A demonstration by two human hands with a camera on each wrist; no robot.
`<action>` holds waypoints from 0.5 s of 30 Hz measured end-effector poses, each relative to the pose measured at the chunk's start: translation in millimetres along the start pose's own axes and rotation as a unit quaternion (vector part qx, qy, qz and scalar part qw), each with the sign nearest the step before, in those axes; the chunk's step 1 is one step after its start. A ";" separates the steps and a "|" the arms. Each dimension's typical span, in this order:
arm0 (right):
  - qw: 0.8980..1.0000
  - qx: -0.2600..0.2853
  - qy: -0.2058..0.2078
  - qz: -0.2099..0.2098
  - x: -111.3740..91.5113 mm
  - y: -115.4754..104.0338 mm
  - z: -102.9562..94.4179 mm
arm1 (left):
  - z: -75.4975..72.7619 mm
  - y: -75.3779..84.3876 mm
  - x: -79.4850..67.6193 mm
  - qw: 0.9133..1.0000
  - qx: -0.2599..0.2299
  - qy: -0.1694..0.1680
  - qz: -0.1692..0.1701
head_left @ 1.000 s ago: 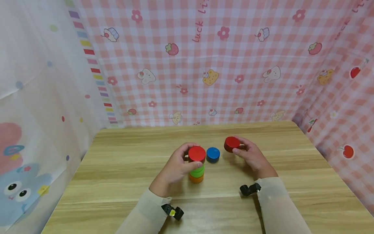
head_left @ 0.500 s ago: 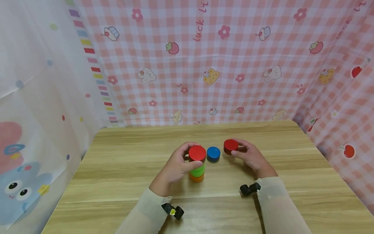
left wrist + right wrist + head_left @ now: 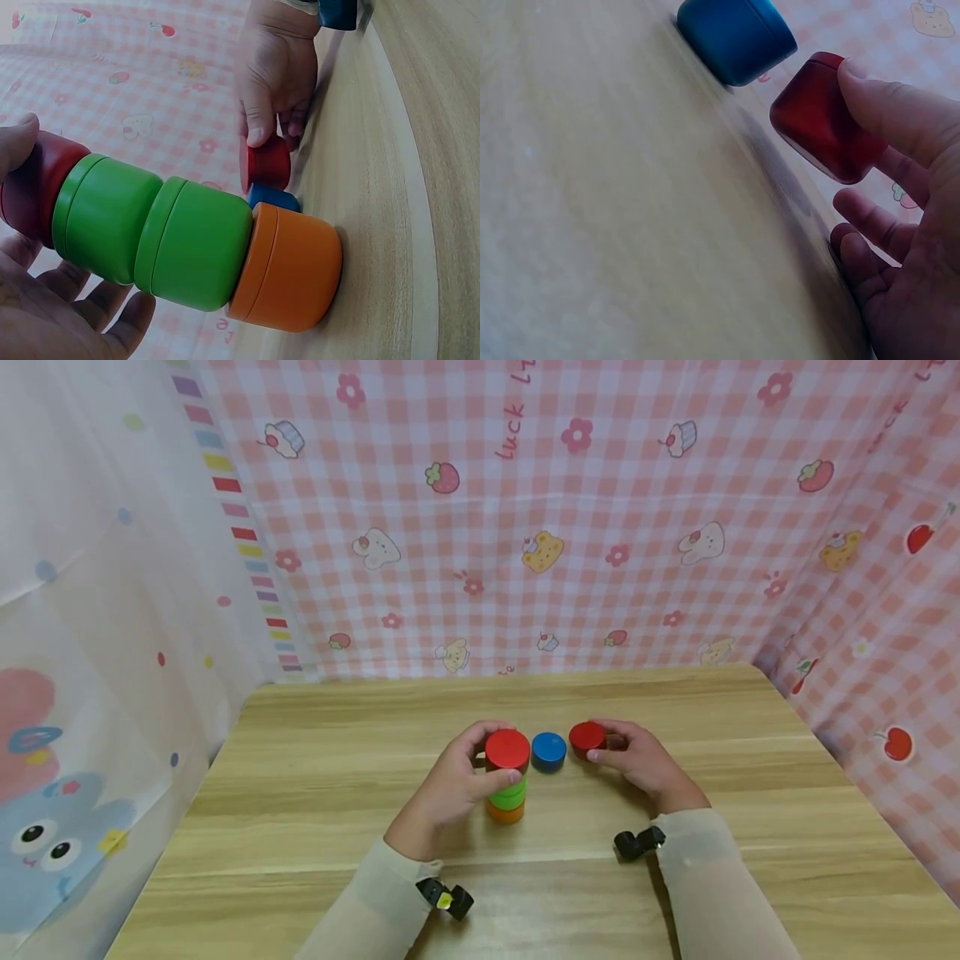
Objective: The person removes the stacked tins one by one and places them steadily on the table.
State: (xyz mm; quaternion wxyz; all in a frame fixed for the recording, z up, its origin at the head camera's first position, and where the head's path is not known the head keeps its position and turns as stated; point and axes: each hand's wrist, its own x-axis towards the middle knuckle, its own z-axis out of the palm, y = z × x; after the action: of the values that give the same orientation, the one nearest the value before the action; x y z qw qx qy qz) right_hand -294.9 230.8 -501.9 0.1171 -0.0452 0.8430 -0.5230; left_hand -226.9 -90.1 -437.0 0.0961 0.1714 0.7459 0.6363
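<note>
A stack of small round lidded tins stands on the table: an orange tin at the bottom, two green tins above it, and a red tin on top. My left hand grips the top red tin between thumb and fingers. Right of the stack sits a blue tin. My right hand pinches a second red tin close to the blue one. In the right wrist view that red tin is slightly above the table, over its shadow.
The wooden table spreads around the tins. A pink checked cloth hangs behind its back edge, with more cloth on both sides. Black wrist cameras are strapped over the sleeves.
The right hand has brought its red tin lower and a little left, nearer to the blue tin. My left hand keeps its grip on the stack's top tin, and the stack stays in place.
</note>
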 end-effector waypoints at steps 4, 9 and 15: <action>1.000 -0.017 0.003 -0.011 0.5 -0.2 0.8 | 0.1 -0.8 0.7 1.000 -0.002 -0.002 0.001; 1.000 -0.015 0.005 -0.013 1.3 -0.2 0.8 | 0.7 -1.2 0.9 1.000 -0.005 -0.005 0.007; 1.000 -0.015 0.003 -0.007 1.9 0.0 0.4 | 1.1 -1.4 0.4 1.000 -0.006 -0.008 0.004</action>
State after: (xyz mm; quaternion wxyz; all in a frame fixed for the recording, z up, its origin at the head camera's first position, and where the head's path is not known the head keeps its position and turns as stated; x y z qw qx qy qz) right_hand -296.7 230.1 -502.4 0.1096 -0.0514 0.8507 -0.5115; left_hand -227.1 -89.1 -438.6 0.1005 0.1794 0.7406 0.6397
